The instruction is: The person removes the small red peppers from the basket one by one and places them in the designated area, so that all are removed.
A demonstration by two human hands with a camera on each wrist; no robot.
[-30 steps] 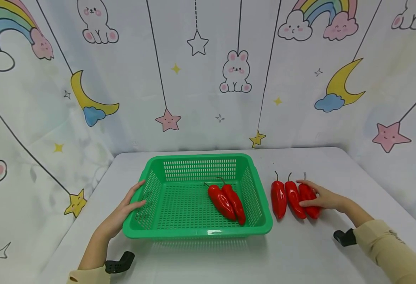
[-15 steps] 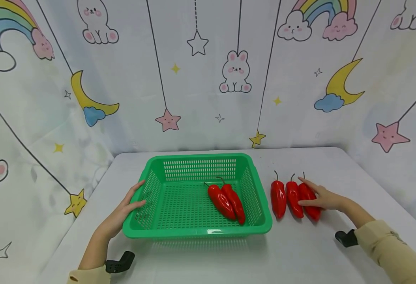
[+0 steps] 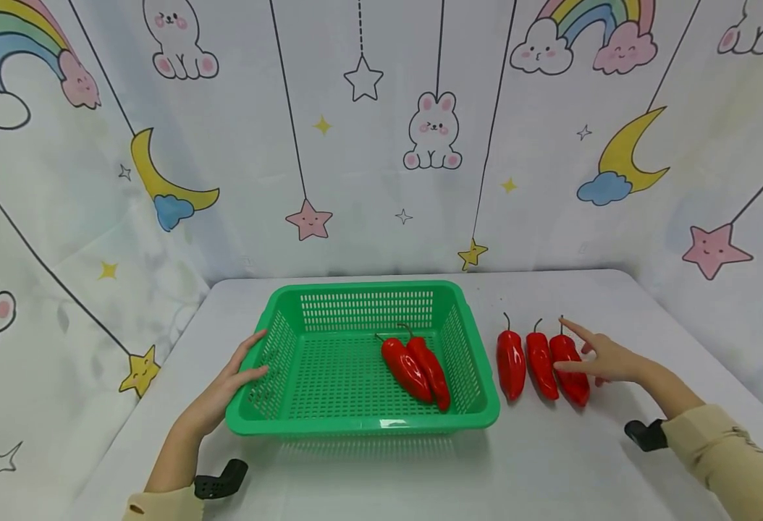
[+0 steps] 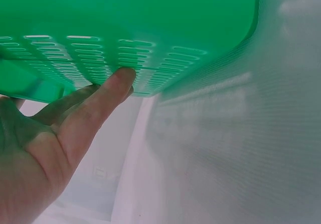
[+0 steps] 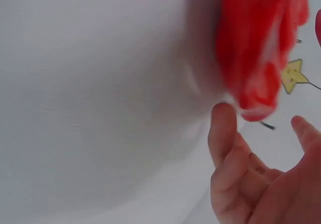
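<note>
Most fingers (image 3: 580,333) spread: left hand (image 3: 221,391) touches basket (image 3: 329,425), right hand (image 3: 609,360) perhaps grazes rightmost pepper (image 3: 573,385).

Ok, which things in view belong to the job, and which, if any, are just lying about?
Seemingly in the job:
green basket, at the left hand
two red peppers inside it
three red peppers beside it, right hand at the rightmost

Apparently just surroundings:
white table
patterned backdrop
black wrist devices

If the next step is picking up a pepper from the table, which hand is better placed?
Probably the right hand: it is spread, holding nothing, at the rightmost pepper. The left hand is at the left side of the basket, with the basket between it and that pepper.
</note>
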